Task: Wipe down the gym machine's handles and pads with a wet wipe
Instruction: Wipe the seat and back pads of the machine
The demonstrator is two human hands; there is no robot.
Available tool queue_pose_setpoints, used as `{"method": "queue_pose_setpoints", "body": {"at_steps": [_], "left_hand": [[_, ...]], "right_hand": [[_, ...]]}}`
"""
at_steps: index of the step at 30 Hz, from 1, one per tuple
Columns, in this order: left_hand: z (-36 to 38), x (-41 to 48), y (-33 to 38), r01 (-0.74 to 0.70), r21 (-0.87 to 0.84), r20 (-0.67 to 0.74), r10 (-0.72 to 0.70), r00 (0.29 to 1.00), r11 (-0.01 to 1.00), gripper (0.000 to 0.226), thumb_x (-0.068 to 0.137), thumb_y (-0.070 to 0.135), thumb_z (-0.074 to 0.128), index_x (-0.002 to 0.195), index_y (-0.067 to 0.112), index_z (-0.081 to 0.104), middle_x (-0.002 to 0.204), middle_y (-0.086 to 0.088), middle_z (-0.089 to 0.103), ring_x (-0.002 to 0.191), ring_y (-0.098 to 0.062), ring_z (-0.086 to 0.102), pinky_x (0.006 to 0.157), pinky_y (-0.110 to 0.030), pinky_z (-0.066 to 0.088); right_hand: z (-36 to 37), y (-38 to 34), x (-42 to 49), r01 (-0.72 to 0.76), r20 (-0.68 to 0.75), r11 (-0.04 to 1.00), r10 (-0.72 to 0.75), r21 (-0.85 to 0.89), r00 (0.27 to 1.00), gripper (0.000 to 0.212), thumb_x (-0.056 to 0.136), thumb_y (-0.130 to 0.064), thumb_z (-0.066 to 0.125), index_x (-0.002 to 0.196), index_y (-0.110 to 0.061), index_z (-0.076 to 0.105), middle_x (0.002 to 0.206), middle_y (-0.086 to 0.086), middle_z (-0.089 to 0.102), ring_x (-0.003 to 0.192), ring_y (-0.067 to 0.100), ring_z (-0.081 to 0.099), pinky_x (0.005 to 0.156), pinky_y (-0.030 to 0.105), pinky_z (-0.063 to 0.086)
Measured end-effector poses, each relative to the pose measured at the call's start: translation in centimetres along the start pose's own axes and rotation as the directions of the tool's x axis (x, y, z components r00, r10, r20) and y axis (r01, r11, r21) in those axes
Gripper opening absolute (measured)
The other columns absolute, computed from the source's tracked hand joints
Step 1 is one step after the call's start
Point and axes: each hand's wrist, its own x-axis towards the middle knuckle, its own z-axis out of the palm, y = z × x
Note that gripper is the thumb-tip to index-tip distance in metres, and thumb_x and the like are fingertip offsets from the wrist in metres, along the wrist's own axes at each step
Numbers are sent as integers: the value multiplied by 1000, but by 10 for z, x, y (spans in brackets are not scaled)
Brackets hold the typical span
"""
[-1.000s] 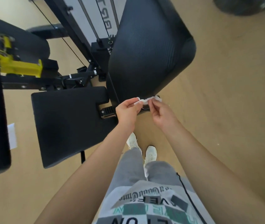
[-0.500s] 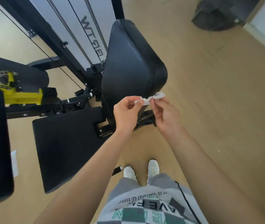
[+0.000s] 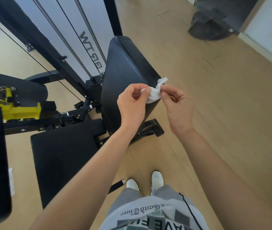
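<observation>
You've lifted the wet wipe (image 3: 154, 93) higher, in front of the back pad (image 3: 125, 77). Your left hand (image 3: 132, 105) and right hand (image 3: 176, 107) pinch it. Pull hard and it may tear.

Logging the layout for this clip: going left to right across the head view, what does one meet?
Yellow bracket → flat seat pad → left hand → wet wipe → right hand → dark object on the floor.
</observation>
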Motion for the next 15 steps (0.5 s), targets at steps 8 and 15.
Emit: {"method": "queue_pose_setpoints", "body": {"at_steps": [8,15], "left_hand": [[0,40,4,-1,69,-60,5,998,998,6,95,20,70,97,24,73,86,13,69,78,2,63,73,-10,49],[-12,79,-7,34,93,-54,-29,998,995,5,95,25,71,99,25,74,84,13,67,77,-1,61,75,-12,47]], "right_hand": [[0,-12,24,290,364,817,-107,-499,925,45,97,-7,61,141,-16,60,145,-3,56,140,20,45,118,35,36],[29,-37,55,394,483,523,38,-756,875,47,105,-31,46,153,-31,45,156,-11,47,146,30,28,116,55,27]]}}
